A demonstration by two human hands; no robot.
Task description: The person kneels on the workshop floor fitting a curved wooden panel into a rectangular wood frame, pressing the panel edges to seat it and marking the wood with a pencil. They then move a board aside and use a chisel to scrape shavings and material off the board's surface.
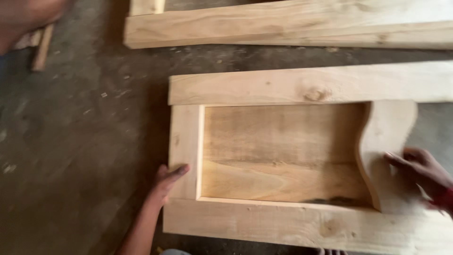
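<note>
Left hand: my left hand (pixel 168 182) sits at about 7 o'clock in the view, fingers close together and laid flat against the outer edge of the frame's left upright, thumb on its top face. It presses on the wood but wraps around nothing.
Right hand: my right hand (pixel 422 172) is at about 4 o'clock, fingers stretched out and slightly spread, tips resting on the curved board. The palm is off the wood, and I see no closed grasp.
Wooden frame: the wooden frame (pixel 302 85) lies flat on the floor, filling the middle and right of the view. Its long top rail runs from 12 toward 3 o'clock, the bottom rail from 6 toward 4 o'clock, with the short left upright (pixel 185 146) between them.
Panel: a darker inset panel (pixel 283 151) fills the opening, sunk below the rails.
Curved board: the curved board (pixel 384 141) with a wavy inner edge closes the right side of the opening, touching both rails.
Floor: the grey concrete floor (pixel 80 141) takes up the whole left side, with small wood chips on it.
Planks: pale long planks (pixel 292 23) lie at 12 o'clock, apart from the frame.
Scrap strip: a thin scrap strip (pixel 42 47) lies at 10 o'clock.
Sharpness: the picture is blurred, so finer finger detail I cannot tell.
</note>
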